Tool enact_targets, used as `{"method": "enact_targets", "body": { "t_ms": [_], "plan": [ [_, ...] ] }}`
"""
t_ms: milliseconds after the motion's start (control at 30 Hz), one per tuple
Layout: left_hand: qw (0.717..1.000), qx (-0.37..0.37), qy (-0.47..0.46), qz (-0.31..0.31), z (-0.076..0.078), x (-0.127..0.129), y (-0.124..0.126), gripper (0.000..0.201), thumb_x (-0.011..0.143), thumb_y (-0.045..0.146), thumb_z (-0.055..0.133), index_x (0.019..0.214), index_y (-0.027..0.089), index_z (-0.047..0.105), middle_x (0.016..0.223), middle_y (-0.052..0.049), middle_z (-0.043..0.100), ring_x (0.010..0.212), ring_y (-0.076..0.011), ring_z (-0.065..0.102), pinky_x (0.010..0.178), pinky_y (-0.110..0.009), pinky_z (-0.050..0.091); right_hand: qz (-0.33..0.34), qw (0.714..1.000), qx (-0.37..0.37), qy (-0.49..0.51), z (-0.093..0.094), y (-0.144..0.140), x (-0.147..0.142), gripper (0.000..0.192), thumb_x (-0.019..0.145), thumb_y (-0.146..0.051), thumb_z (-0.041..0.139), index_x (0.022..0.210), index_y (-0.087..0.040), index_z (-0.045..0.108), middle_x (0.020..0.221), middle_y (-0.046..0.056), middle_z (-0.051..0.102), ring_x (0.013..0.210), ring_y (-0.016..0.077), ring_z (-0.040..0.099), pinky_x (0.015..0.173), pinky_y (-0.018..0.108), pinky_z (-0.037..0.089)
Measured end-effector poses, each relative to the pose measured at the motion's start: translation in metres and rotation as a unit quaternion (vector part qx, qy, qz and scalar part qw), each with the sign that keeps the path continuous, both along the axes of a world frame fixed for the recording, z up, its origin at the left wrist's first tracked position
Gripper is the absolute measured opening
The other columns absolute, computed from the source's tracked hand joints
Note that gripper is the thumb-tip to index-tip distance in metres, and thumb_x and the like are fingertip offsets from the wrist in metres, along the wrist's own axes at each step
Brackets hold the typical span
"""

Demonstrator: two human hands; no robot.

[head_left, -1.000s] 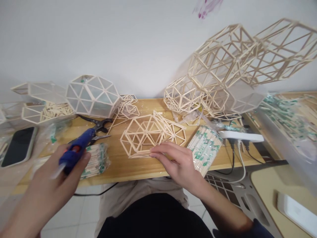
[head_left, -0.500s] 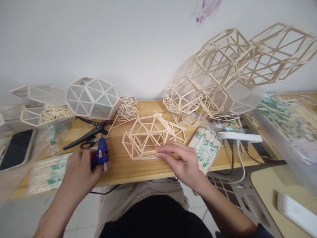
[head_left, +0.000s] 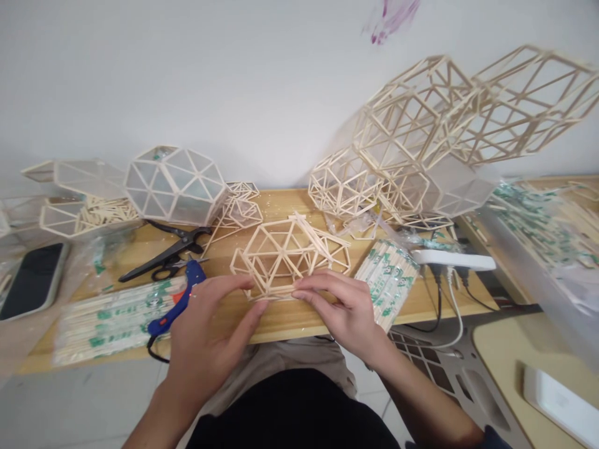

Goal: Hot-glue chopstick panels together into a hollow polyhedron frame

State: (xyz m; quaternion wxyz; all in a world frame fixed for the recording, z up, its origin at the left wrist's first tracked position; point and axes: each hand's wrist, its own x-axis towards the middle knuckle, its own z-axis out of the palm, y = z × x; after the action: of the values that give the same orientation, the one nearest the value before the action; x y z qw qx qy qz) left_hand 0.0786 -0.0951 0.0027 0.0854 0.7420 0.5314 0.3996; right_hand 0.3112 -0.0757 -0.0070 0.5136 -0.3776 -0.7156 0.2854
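Observation:
A domed lattice of thin wooden sticks [head_left: 283, 252] rests on the table in front of me. My right hand [head_left: 345, 312] is closed in a pinch on a wooden stick [head_left: 282, 290] along the lattice's near edge. At the lattice's near left corner, my left hand [head_left: 206, 330] is open, thumb and index finger apart around that corner; whether they touch it I cannot tell. Beside my left hand, a blue glue gun [head_left: 191, 278] lies partly over a plastic packet of sticks [head_left: 116, 318], and the hand hides part of it. Loose sticks [head_left: 314, 236] lean across the lattice's right side.
Black shears [head_left: 163, 251] and small scissors [head_left: 171, 268] lie at left, near a phone [head_left: 32, 280]. Panelled and open stick polyhedra [head_left: 175, 181] stand along the wall. At right are another stick packet [head_left: 388, 277], a white power strip [head_left: 453, 258] with cables, and a plastic box [head_left: 538, 280].
My left hand has let go of the glue gun, which now lies on the packet, and has moved right to the lattice. My right hand keeps its pinch in place.

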Motion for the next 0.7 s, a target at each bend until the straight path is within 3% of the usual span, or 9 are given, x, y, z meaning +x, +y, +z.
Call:
{"method": "enact_targets", "body": {
  "t_ms": [233,400,700],
  "plan": [
    [0.993,-0.029,-0.036,-0.106,0.001,0.014,0.014,0.017,0.095,0.028,0.076,0.11,0.03,0.07,0.098,0.004,0.079,0.093,-0.0152,0.072,0.089,-0.029,0.054,0.005,1.0,-0.003,0.005,-0.001,-0.001,0.0,0.019,0.093,-0.006,0.076,0.107,-0.019,0.079,0.1,0.005,0.082,0.09,0.0151,0.077,0.082,0.026,0.063],
    [0.991,-0.065,-0.059,-0.099,0.003,0.016,0.015,0.012,0.095,0.027,0.075,0.106,0.03,0.072,0.094,0.005,0.079,0.086,-0.0133,0.073,0.08,-0.025,0.055,0.009,1.0,-0.004,0.01,-0.004,-0.001,0.0,0.019,0.094,-0.008,0.076,0.108,-0.021,0.078,0.1,0.004,0.081,0.089,0.0145,0.076,0.081,0.026,0.062],
    [0.991,-0.076,-0.064,-0.084,0.004,0.017,0.015,0.012,0.093,0.027,0.077,0.104,0.03,0.073,0.094,0.007,0.079,0.084,-0.0113,0.074,0.079,-0.021,0.056,0.01,1.0,-0.004,0.006,-0.004,-0.001,0.0,0.021,0.095,-0.008,0.075,0.11,-0.022,0.078,0.101,0.004,0.081,0.089,0.0153,0.076,0.08,0.029,0.063]
  ]
}}
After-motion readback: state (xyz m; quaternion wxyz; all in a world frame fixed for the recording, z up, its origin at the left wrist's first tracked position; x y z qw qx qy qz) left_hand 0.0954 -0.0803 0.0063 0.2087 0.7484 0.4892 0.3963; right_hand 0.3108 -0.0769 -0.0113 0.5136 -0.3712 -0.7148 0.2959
